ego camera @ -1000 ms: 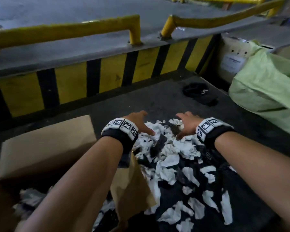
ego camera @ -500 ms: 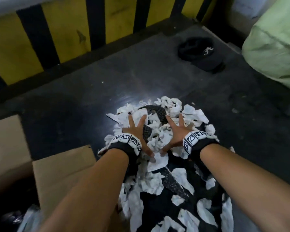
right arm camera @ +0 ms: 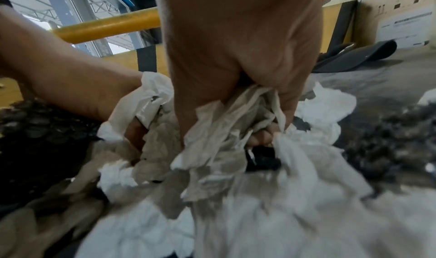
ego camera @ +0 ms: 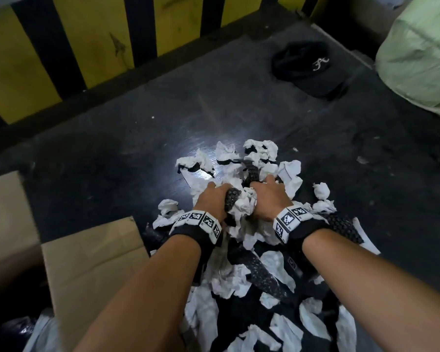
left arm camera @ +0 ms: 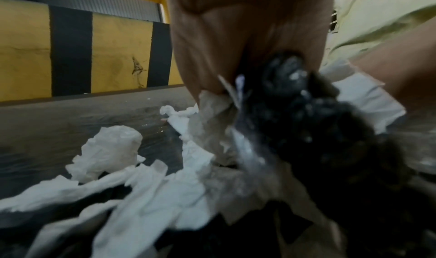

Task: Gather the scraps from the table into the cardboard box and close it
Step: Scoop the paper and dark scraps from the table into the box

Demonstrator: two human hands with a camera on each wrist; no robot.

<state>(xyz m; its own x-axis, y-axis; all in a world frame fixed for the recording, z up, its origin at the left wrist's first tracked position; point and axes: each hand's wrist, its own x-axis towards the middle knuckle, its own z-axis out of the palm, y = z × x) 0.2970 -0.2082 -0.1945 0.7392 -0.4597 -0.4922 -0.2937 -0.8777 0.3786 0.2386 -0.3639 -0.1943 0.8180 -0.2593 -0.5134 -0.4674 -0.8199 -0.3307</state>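
A heap of white paper scraps point(ego camera: 241, 204) mixed with black bubble-textured strips point(ego camera: 252, 174) lies on the dark table point(ego camera: 112, 174). My left hand point(ego camera: 214, 199) sits on the heap's left side, fingers curled round white scraps point(left arm camera: 212, 112) and a black strip point(left arm camera: 290, 86). My right hand point(ego camera: 267, 199) is close beside it, clenching a bunch of white scraps point(right arm camera: 235, 116). More scraps point(ego camera: 277, 270) trail toward me between my forearms. The cardboard box point(ego camera: 87, 270) stands at the lower left with a flap open and scraps point(ego camera: 38, 331) inside.
A black cap point(ego camera: 308, 67) lies at the far right of the table. A pale green sack point(ego camera: 422, 59) bulges in at the right edge. A yellow-and-black striped barrier point(ego camera: 87, 44) runs along the far side, with a yellow rail point(right arm camera: 113, 27) above it.
Both hands went from flat with spread fingers on the heap to clenched round scraps, and drew closer together. The head view dipped lower over the table.
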